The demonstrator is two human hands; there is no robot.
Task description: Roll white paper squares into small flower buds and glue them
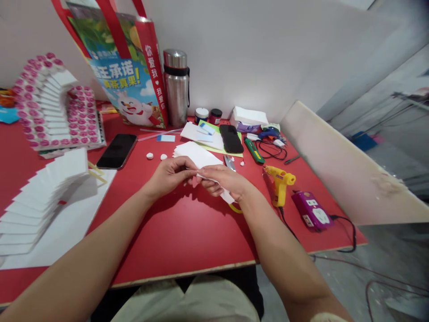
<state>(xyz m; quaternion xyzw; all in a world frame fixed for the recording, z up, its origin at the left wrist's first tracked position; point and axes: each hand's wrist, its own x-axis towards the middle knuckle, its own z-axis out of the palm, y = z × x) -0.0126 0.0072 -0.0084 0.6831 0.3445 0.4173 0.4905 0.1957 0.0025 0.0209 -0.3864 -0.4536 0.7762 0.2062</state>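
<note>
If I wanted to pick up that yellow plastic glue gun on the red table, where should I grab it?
The yellow plastic glue gun is probably best gripped by its handle, coming from the seated person's side: the handle points toward that edge of the red table, the nozzle points left, and a black cord leaves the handle's end.

Steel flask point(177, 96) beside a printed bag point(127, 80), perhaps touching it.
</note>
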